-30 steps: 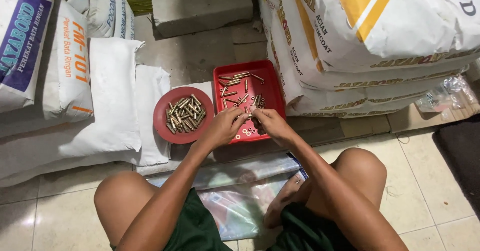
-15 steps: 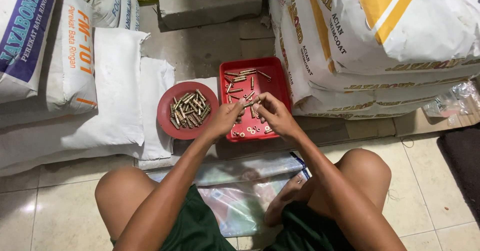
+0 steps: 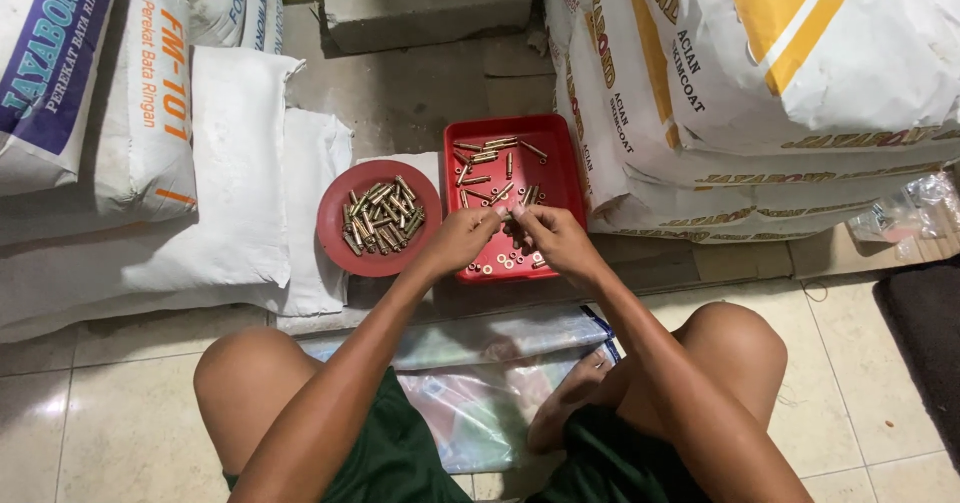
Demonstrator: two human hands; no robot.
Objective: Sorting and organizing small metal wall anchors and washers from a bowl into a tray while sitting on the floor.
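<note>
- Tiled floor, cement sacks stacked at the far side.
- Left hand and right hand pinched one small brass fitting together over the red square tray.
- Round red dish, left of the tray, held finished pieces.
- Risk: a loose pinch could drop the fitting among the loose washers.

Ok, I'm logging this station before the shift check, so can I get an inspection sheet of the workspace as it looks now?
Surface: tiled floor with a clear plastic sheet under the legs; low ledge carries the containers.
Job's things: red square tray with scattered brass pieces and small rings; red round dish piled with brass pieces.
Clutter: crumpled clear plastic at far right.
Grips: left hand and right hand meet over the tray, pinching a small piece between the fingertips.
Cables: nothing seen.
Surroundings: stacked white sacks on both sides, concrete block behind, dark mat at right.
</note>
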